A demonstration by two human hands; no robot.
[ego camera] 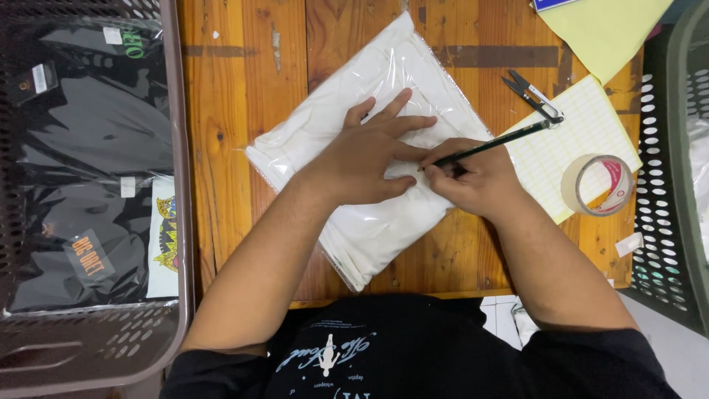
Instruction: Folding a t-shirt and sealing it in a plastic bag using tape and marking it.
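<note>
A white folded garment in a clear plastic bag [347,111] lies diagonally on the wooden table [236,111]. My left hand [365,155] presses flat on the middle of the bag, fingers spread. My right hand [473,181] rests at the bag's right edge and grips a dark green pencil [491,144], whose tip touches the bag just beside my left fingers.
A brown plastic basket [181,222] at left holds black bagged garments. A roll of clear tape [598,185] sits on a yellow lined sheet [583,125]. Small black thread snips [533,96] lie above it. A yellow paper [605,29] and a dark green basket [668,222] are at right.
</note>
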